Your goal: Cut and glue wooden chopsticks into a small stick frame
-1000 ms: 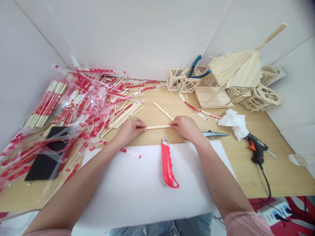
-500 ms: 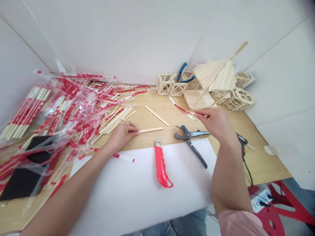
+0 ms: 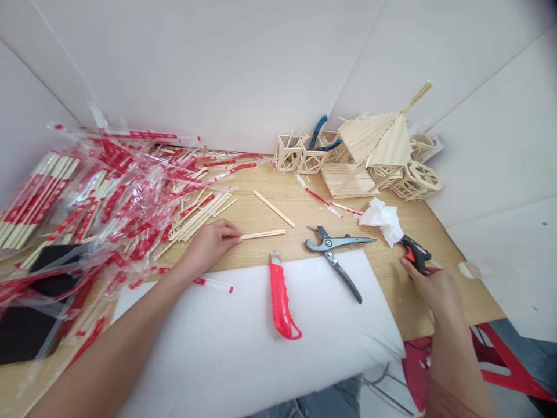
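Note:
Between the thumb and fingers of my left hand [image 3: 216, 239] is the end of a pair of wooden chopsticks [image 3: 264, 234], which points right just above the table. My right hand [image 3: 435, 285] is closed around the handle of a black and orange hot glue gun [image 3: 416, 253] at the right side of the table. Crumpled white tissue [image 3: 383, 219] lies at the gun's front and hides its nozzle. Another chopstick pair [image 3: 274, 208] rests on the wood beyond my left hand.
Red-wrapped chopsticks and torn wrappers [image 3: 143, 180] pile up on the left, partly over a black flat object [image 3: 30, 325]. A red-handled cutter [image 3: 281, 302] and grey cutting pliers [image 3: 333, 249] lie on a white sheet [image 3: 209, 348]. Behind stands a chopstick house model [image 3: 387, 139].
My right hand has moved right and toward me, from beside the red wrapper to the glue gun, and now grips it. White tissue shows where my hand was. My left hand keeps its chopsticks.

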A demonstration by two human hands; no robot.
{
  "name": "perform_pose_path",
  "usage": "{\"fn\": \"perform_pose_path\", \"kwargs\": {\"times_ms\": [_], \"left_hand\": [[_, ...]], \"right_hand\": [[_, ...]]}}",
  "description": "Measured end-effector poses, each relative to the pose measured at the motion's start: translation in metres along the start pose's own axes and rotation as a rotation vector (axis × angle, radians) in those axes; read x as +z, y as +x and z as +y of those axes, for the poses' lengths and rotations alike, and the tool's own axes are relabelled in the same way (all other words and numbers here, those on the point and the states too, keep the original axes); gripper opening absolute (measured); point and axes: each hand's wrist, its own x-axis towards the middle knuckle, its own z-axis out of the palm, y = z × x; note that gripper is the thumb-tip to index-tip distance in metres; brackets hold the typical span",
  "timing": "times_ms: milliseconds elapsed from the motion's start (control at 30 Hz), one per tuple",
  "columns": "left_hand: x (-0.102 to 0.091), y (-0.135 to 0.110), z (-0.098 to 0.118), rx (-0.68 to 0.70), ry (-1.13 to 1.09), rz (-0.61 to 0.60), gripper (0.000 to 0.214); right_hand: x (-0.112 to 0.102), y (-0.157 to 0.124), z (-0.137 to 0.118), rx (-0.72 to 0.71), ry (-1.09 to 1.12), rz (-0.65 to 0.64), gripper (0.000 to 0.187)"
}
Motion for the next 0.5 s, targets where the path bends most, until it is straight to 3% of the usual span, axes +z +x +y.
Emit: {"fn": "perform_pose_path", "kwargs": {"times_ms": [100,267,367,500], "left_hand": [[0.0,0.0,0.0,-0.003,0.004,0.008,0.018],[-0.001,0.0,0.002,0.012,0.006,0.016,0.018],[-0.001,0.0,0.002,0.02,0.005,0.021,0.018],[-0.001,0.0,0.001,0.021,-0.008,0.013,0.018]], "right_hand": [[0.011,0.011,0.007,0.137,0.043,-0.117,0.028],[0.014,0.024,0.007,0.266,0.214,-0.095,0.015],[0.015,0.023,0.006,0.34,0.326,-0.089,0.017],[0.018,0.013,-0.001,0.448,0.666,0.017,0.009]]}}
